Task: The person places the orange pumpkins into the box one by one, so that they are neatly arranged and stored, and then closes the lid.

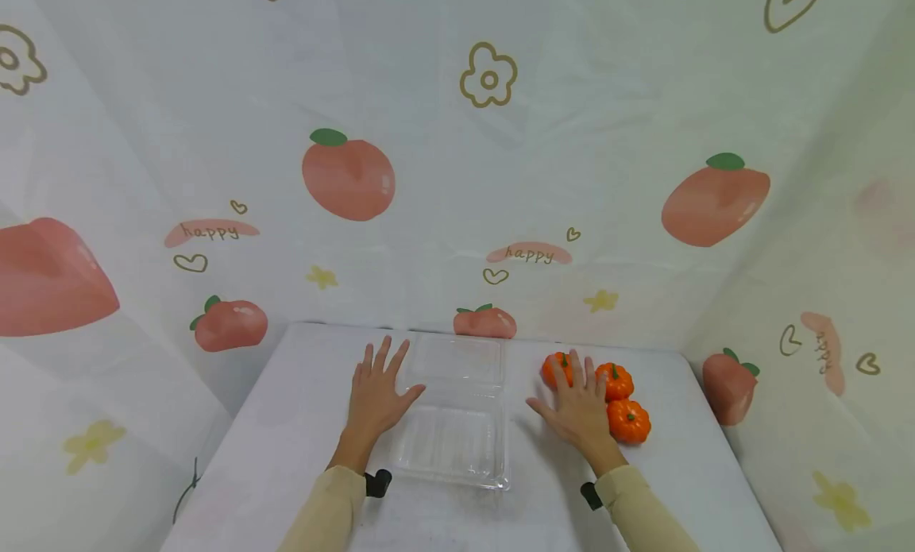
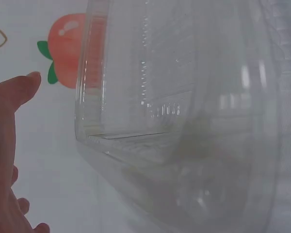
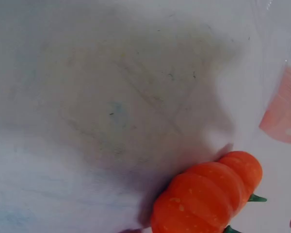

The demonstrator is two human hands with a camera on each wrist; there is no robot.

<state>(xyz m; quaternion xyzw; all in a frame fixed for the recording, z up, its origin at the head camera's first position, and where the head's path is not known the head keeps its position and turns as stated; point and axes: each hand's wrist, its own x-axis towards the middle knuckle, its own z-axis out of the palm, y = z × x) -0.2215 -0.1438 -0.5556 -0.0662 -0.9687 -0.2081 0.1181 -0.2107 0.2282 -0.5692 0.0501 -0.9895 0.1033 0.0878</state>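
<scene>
**Two flat hands flank a clear clamshell box, with three small pumpkins at the right**

The left hand (image 1: 375, 393) lies palm down on the worktop (image 1: 286, 425) with its fingers straight and spread, holding nothing. Its thumb points toward the clear plastic clamshell box (image 1: 453, 433), which sits just beside it; from the head view the thumb tip reaches the box's left edge, though whether it touches cannot be told. In the left wrist view the box's transparent wall fills most of the frame, and a fingertip of that hand shows at the left.

The right hand (image 1: 579, 405) is also flat and relaxed, fingers straight, gripping nothing. Its fingertips lie on or just against the far pumpkin (image 1: 556, 368), while the middle pumpkin (image 1: 616, 380) and the near pumpkin (image 1: 629, 421) sit close along the hand's outer side. All three are orange with green stems and stand clustered together on the worktop, to the right of the box and apart from it.

The box lies open between the hands, its lid folded back toward the far edge. Both forearms wear pale beige sleeves (image 1: 325, 512) with dark wrist straps. A white backdrop (image 1: 457, 179) printed with peaches, flowers, hearts and the word "happy" surrounds the worktop.
</scene>
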